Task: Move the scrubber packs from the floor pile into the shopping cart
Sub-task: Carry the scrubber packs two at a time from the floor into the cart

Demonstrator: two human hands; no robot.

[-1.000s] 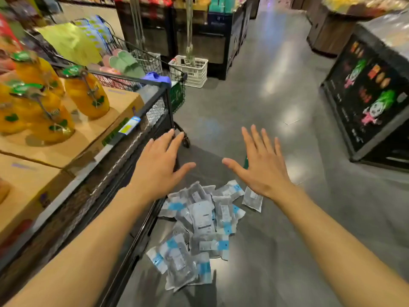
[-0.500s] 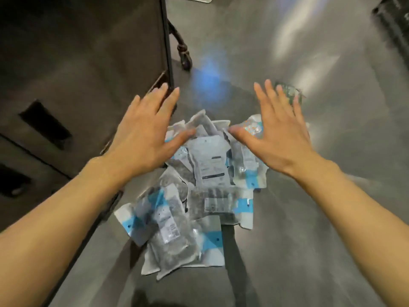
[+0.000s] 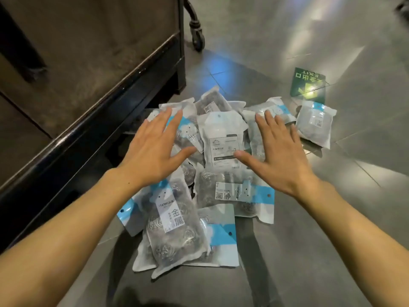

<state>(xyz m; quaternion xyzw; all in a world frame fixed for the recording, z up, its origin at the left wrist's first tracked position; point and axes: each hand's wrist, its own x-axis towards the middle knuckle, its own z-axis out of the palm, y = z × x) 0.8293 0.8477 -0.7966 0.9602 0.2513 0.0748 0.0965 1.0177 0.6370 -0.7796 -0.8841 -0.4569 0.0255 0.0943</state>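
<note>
Several scrubber packs [image 3: 222, 142], clear bags of steel wool with white and blue labels, lie heaped on the grey floor. One pack [image 3: 315, 125] lies apart at the right. My left hand [image 3: 152, 149] is spread flat over the pile's left side, fingers straight. My right hand [image 3: 280, 149] is spread the same way over the pile's right side. Neither hand grips a pack; I cannot tell whether the palms touch them. Of the shopping cart only a wheel [image 3: 197, 34] shows at the top.
A dark shelf unit base [image 3: 93, 120] runs diagonally along the left, close to the pile. A green exit sign sticker [image 3: 308, 87] is on the floor at the right. Glossy grey floor tiles [image 3: 332, 218] spread to the right and front.
The view has dropped from the aisle and shelves down to the floor. Both hands have lowered towards the pile and now hover spread over it.
</note>
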